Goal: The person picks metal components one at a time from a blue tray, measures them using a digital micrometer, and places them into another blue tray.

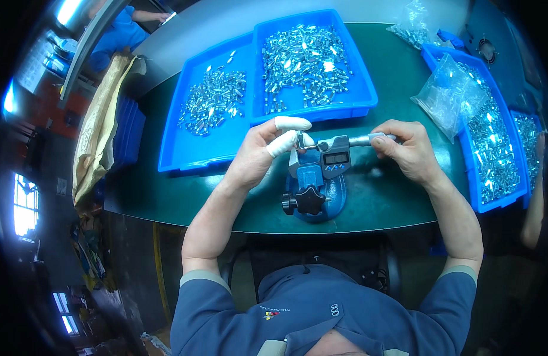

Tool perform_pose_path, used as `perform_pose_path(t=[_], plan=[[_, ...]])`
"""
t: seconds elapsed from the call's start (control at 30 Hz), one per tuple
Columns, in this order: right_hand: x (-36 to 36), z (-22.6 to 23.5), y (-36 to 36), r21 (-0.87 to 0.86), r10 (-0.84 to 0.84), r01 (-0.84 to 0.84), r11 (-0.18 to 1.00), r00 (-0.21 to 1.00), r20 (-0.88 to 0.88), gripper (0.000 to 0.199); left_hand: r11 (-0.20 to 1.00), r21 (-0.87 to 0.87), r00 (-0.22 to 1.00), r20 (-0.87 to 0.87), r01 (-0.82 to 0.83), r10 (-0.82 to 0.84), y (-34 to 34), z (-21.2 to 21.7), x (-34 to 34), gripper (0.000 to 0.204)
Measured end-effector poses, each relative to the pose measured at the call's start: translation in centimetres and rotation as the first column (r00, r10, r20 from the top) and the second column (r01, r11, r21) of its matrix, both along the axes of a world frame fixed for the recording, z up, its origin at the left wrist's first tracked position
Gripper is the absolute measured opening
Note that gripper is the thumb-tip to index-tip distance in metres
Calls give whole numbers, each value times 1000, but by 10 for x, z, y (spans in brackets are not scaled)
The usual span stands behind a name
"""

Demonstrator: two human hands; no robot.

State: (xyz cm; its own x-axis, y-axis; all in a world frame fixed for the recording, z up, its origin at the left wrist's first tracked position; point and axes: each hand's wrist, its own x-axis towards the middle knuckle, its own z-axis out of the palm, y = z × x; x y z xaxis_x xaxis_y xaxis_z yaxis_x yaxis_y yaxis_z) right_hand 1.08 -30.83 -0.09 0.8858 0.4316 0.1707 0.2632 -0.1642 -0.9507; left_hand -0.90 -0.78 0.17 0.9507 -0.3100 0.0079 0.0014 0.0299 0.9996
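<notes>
A digital micrometer is clamped in a blue stand with a black star knob, close to the table's near edge. With white finger cots on its thumb and fingers, my left hand pinches a small shiny metal part at the micrometer's jaws. Whether the jaws touch the part is too small to tell. My right hand has thumb and fingers closed round the micrometer's thimble. Beyond my hands, a blue tray and a second blue tray hold many loose small metal parts.
At the right stands a long blue bin of metal parts with a clear plastic bag over its edge. Another clear bag lies at the back. Brown paper sacking and stacked blue bins flank the green table. Another person is at far left.
</notes>
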Motion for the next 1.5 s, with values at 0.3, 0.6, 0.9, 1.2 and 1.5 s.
perform_pose_path(t=[0.3, 0.6, 0.9, 1.2, 1.5], plan=[[-1, 0, 0, -12, 5, -5, 1000, 999, -39, 26, 1000, 30, 998, -66, -1, 3, 0, 5, -1, 26], [-3, 4, 1, 7, 13, -13, 1000, 1000, 15, 23, 999, 39, 996, -79, -35, 38, -1, 5, -1, 21], [-2, 2, 2, -3, -6, 7, 1000, 1000, 28, 24, 999, 15, 997, -67, -29, 30, 0, 1, 0, 22], [-2, 0, 1, 5, -11, 11, 1000, 1000, 1, 25, 999, 30, 998, -57, -34, 35, 0, 1, -2, 23], [0, -4, 2, -1, -14, 14, 1000, 1000, 3, 26, 1000, 4, 999, -32, -15, 15, 2, -6, 1, 31]])
